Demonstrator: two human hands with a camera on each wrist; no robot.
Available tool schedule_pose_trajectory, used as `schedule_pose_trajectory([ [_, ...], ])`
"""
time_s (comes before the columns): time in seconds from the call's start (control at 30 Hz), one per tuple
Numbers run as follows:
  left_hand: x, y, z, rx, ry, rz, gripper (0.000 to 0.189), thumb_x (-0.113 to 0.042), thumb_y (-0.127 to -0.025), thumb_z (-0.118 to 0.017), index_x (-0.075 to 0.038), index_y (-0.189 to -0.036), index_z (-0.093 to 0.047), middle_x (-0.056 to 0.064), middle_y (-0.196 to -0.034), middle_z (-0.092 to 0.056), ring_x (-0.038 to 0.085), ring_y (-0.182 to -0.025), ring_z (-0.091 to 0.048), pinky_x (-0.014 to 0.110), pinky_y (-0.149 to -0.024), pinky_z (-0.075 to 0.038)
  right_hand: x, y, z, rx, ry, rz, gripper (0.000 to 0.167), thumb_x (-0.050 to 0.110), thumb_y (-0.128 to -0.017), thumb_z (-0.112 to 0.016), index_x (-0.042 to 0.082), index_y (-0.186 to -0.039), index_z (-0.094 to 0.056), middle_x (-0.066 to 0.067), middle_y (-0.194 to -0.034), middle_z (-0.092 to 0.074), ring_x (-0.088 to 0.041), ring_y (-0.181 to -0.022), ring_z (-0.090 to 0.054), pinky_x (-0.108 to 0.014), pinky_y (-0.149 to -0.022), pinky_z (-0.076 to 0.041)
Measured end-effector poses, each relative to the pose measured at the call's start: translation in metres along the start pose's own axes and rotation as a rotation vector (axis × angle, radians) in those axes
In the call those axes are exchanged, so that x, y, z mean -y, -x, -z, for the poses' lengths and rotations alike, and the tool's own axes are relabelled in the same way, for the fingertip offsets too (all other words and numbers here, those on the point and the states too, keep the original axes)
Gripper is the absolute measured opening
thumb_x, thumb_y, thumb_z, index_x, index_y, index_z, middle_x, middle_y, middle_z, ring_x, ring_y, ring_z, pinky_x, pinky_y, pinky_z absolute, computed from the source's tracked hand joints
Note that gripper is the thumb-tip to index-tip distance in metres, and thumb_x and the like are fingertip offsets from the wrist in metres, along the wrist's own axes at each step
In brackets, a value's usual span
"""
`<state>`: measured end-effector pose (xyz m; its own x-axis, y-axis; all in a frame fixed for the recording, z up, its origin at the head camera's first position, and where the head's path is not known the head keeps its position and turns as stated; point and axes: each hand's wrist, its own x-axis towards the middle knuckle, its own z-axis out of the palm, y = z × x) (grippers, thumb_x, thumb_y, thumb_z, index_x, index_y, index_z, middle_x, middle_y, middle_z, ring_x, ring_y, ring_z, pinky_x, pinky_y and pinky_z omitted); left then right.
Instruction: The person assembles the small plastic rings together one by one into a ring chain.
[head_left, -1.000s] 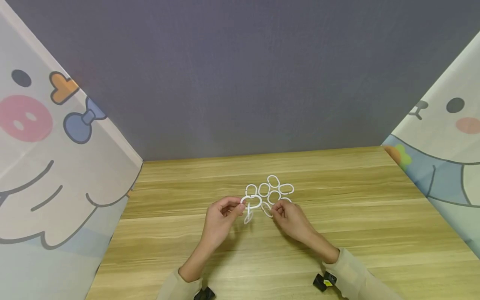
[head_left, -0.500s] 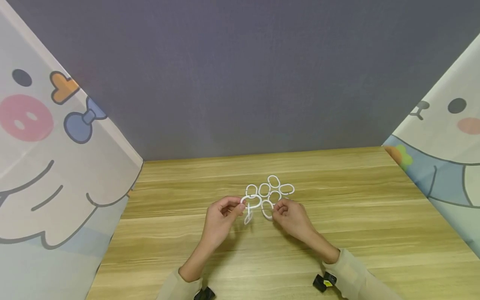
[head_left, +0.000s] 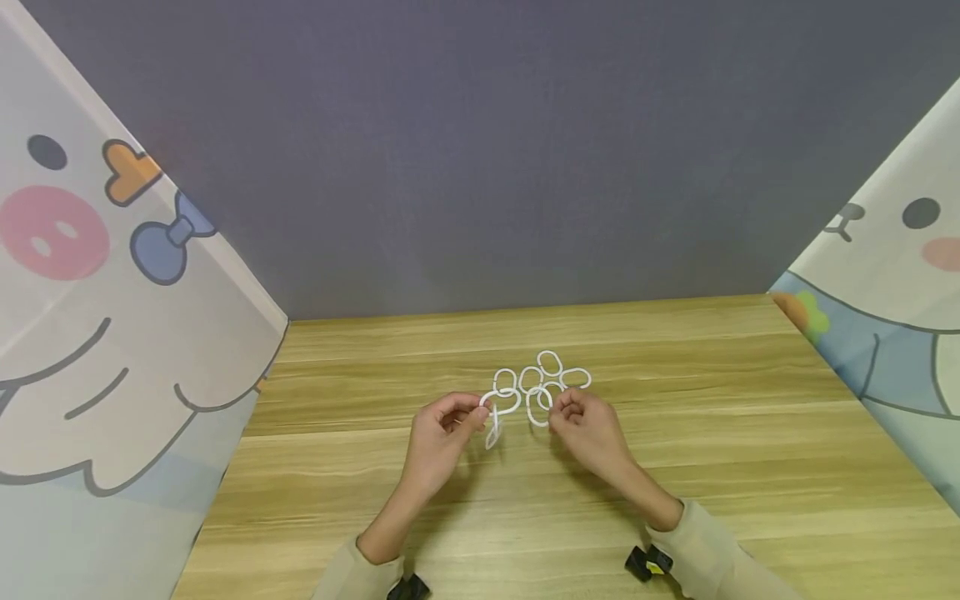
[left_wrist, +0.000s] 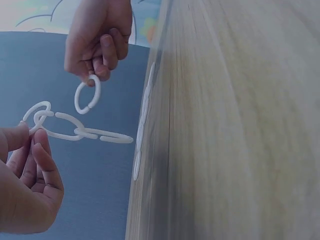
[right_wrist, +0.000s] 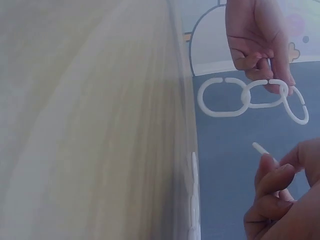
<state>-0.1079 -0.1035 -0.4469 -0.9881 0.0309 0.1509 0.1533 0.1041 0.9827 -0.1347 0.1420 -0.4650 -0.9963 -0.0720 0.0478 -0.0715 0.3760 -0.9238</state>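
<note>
My left hand pinches a short chain of white split rings between thumb and fingertips. One ring of the chain dangles below the fingers, and another reaches away toward the table. A single white split ring is pinched between the thumb and finger of my right hand. In the left wrist view this ring hangs in the air, apart from the chain, with a small gap in its loop. Seen from the right wrist, only a short end of it sticks out past the fingertips.
Several loose white rings lie flat on the wooden table just beyond the hands, partly hidden by the right hand. A grey wall rises behind the table. Cartoon-printed panels flank it on both sides.
My right hand has turned the single ring and raised it a little, so it now overlaps the loose rings in the head view. The left hand and its chain stay nearly still.
</note>
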Motion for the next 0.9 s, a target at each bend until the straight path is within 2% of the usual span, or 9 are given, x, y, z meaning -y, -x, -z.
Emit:
schedule_pose_trajectory([
  [0.1,0.000,0.001,0.000,-0.002,-0.002,-0.004,0.008,-0.004,-0.102,-0.080,0.001,-0.107,-0.081,0.021,-0.102,-0.080,0.010,-0.081,-0.072,0.019,-0.071,-0.054,0.003,0.000,0.002,-0.017,-0.039,0.013,0.009,-0.006,-0.092,-0.067,0.003,-0.091,-0.069,-0.005,-0.079,-0.068,-0.015,-0.069,-0.066,-0.018,-0.060,-0.048],
  [0.23,0.000,0.001,0.000,-0.005,-0.013,-0.006,0.007,-0.005,-0.102,-0.080,0.000,-0.107,-0.082,0.021,-0.101,-0.080,0.010,-0.080,-0.072,0.019,-0.070,-0.053,0.009,-0.001,0.005,-0.041,-0.102,0.040,0.007,-0.006,-0.096,-0.066,-0.001,-0.092,-0.068,-0.007,-0.077,-0.068,-0.020,-0.067,-0.068,-0.018,-0.057,-0.043],
  [0.47,0.001,0.000,-0.001,-0.001,-0.014,-0.011,0.007,-0.004,-0.101,-0.081,-0.001,-0.107,-0.083,0.014,-0.100,-0.082,0.010,-0.081,-0.073,0.021,-0.072,-0.056,0.016,0.000,0.008,-0.072,-0.198,0.076,0.006,-0.006,-0.098,-0.063,-0.005,-0.093,-0.067,-0.005,-0.073,-0.068,-0.013,-0.064,-0.067,-0.020,-0.053,-0.041],
  [0.63,0.001,0.000,-0.001,0.003,-0.010,-0.016,0.007,-0.004,-0.101,-0.080,-0.001,-0.107,-0.083,0.014,-0.101,-0.082,0.011,-0.081,-0.073,0.020,-0.071,-0.055,0.021,0.001,0.008,-0.068,-0.241,0.090,0.005,-0.009,-0.097,-0.061,-0.010,-0.093,-0.064,-0.002,-0.070,-0.066,-0.012,-0.058,-0.058,-0.018,-0.051,-0.036],
  [0.8,0.002,0.000,-0.001,0.009,-0.017,-0.015,0.007,-0.005,-0.101,-0.081,-0.001,-0.106,-0.083,0.013,-0.101,-0.082,0.010,-0.081,-0.072,0.021,-0.072,-0.056,0.026,0.004,0.007,-0.053,-0.282,0.104,0.006,-0.010,-0.098,-0.059,-0.016,-0.095,-0.061,-0.002,-0.070,-0.065,-0.009,-0.058,-0.057,-0.017,-0.051,-0.038],
  [0.9,0.001,0.000,-0.002,0.014,-0.017,-0.018,0.007,-0.004,-0.101,-0.081,0.000,-0.106,-0.082,0.013,-0.100,-0.081,0.010,-0.081,-0.072,0.020,-0.072,-0.055,0.030,0.006,0.006,-0.047,-0.291,0.110,0.005,-0.011,-0.097,-0.059,-0.012,-0.093,-0.062,-0.002,-0.070,-0.065,-0.008,-0.060,-0.059,-0.017,-0.052,-0.040],
])
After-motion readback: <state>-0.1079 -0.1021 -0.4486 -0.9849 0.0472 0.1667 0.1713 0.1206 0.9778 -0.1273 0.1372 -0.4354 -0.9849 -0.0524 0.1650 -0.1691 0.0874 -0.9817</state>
